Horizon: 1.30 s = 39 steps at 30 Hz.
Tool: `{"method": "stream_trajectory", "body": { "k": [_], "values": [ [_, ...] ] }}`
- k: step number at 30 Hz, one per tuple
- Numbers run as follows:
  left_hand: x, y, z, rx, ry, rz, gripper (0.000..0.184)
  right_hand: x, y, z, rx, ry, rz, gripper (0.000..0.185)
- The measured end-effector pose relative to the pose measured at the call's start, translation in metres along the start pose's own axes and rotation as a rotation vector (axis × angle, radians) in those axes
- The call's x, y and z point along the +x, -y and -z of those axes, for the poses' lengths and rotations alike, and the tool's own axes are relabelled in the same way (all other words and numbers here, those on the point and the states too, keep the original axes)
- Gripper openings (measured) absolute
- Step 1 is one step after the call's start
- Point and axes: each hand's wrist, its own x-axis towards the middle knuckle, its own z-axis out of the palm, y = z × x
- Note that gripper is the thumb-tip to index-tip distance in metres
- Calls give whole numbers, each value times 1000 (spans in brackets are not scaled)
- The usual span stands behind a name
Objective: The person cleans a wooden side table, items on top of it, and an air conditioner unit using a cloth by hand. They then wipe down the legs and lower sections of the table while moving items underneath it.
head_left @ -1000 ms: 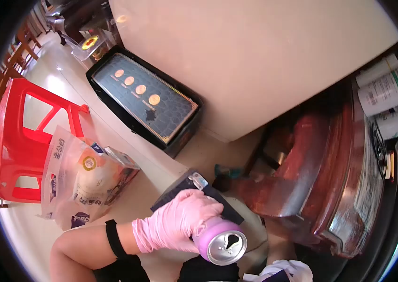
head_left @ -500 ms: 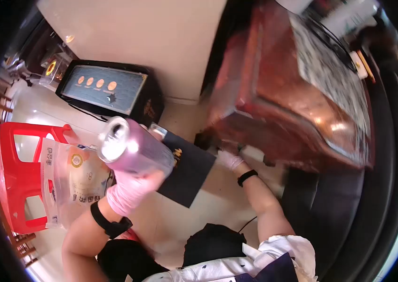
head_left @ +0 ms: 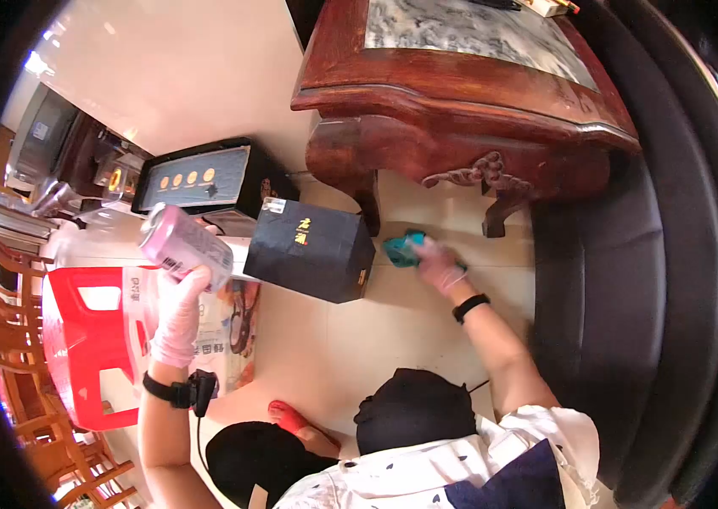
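My left hand (head_left: 179,314), in a thin pale pink glove, is raised on the left with its fingers wrapped round a pinkish-purple drink can (head_left: 187,246). The can is tilted, its silver top pointing up and left. On the right, my gloved right hand (head_left: 442,268) reaches down to the floor beside the wooden table. A teal cloth (head_left: 402,251) is gripped in its fingers, against the tiles; motion blurs the fingertips a little. Between the two hands stands a black box (head_left: 304,263) with gold characters on it.
A carved dark-wood table (head_left: 461,127) with a marble top is ahead, and a black leather sofa (head_left: 597,297) lines the right. To the left are a red plastic stool (head_left: 70,293), a printed bag (head_left: 215,343) and a black gift box (head_left: 198,182). Wooden chairs (head_left: 24,339) stand farther left.
My view has shifted, so the table appears higher. My right hand has come out from the table's lower edge, showing the teal cloth. The can remains in my left hand, now farther left.
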Motion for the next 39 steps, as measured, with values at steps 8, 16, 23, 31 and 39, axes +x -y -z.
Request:
{"method": "stream_trajectory", "body": {
  "k": [8,16,23,31,39],
  "values": [
    [8,44,15,-212,134,198,81,-105,90,-41,41,729,-17,37],
    [21,65,14,-350,286,336,79,-8,184,45,197,-113,98,150],
    [-4,37,-20,-193,292,319,91,1,194,36,205,-154,126,142],
    [-35,7,-85,-180,600,426,98,-70,166,99,262,-215,199,140],
    [26,46,-147,-61,755,378,95,-42,103,151,156,-226,145,140]
  ]
}}
